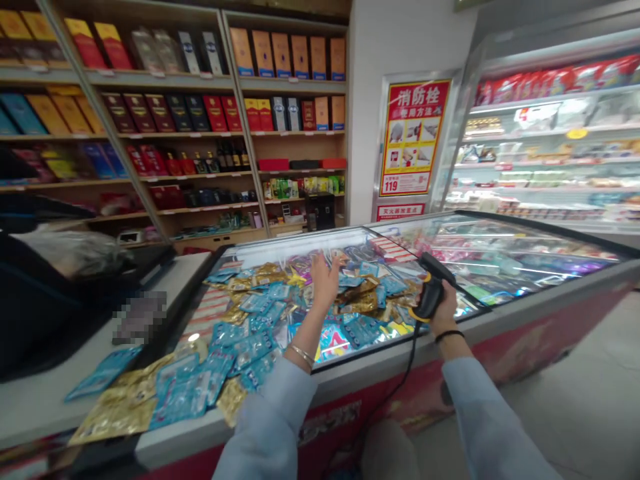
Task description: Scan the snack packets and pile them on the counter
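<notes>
My right hand (444,312) grips a black and yellow barcode scanner (430,297), its cord hanging down over the front of the freezer. My left hand (325,275) reaches out over the spread of packets with its fingers stretched and apart, and I see nothing held in it. A small orange-brown packet (341,257) lies close to its fingertips; whether they touch cannot be made out. Around it lie many blue packets (260,347) and gold packets (363,300), loosely heaped on the glass top of a chest freezer (345,363).
More blue and gold packets (117,407) spill over the left end onto a pale counter (40,413). Dark bags (35,300) stand there. Shelves of boxed goods (190,113) line the back wall; a lit display fridge (545,143) stands right. The freezer's glass (530,257) continues rightward.
</notes>
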Available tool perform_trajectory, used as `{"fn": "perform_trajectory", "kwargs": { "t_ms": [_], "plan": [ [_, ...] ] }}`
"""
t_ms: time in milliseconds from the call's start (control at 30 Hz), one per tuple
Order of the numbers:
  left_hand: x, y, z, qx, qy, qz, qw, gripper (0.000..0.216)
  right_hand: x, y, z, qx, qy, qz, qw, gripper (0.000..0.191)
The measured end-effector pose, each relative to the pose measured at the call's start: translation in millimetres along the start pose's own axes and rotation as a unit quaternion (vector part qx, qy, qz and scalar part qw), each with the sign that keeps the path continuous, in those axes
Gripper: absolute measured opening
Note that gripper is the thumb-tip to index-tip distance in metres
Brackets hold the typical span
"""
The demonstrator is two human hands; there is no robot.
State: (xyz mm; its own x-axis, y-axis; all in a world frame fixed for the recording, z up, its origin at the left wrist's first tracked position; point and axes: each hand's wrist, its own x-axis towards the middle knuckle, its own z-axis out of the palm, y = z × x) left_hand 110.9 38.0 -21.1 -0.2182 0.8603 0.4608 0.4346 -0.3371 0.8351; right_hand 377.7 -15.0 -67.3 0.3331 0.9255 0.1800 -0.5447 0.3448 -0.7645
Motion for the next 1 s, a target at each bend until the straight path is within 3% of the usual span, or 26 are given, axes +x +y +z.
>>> {"fn": "perform_trajectory", "kwargs": {
  "t_ms": [100,233,367,500,633,800,1000],
  "plan": [
    [23,19,-49,-0.043,0.049,0.051,0.997,0.064,-3,-4,35,0.000,-0.048,-0.031,0.998,0.048],
    [49,22,-139,-0.083,0.120,0.096,0.985,0.061,-14,1,111,-0.008,-0.155,-0.024,0.988,0.043],
    [58,-8,-227,-0.046,0.176,0.085,0.980,0.051,-31,27,191,0.003,-0.249,0.024,0.968,0.043],
    [54,-63,-285,0.066,0.139,0.003,0.988,0.039,-49,78,253,-0.001,-0.297,0.102,0.949,0.038],
    [43,-115,-306,0.220,0.012,-0.100,0.970,0.034,-61,140,287,-0.052,-0.326,0.140,0.933,0.036],
    [31,-148,-292,0.296,-0.176,-0.146,0.928,0.051,-64,192,291,-0.124,-0.348,0.153,0.917,0.036],
    [29,-158,-276,0.354,-0.233,-0.132,0.896,0.049,-63,201,282,-0.136,-0.348,0.169,0.912,0.037]
  ]
}}
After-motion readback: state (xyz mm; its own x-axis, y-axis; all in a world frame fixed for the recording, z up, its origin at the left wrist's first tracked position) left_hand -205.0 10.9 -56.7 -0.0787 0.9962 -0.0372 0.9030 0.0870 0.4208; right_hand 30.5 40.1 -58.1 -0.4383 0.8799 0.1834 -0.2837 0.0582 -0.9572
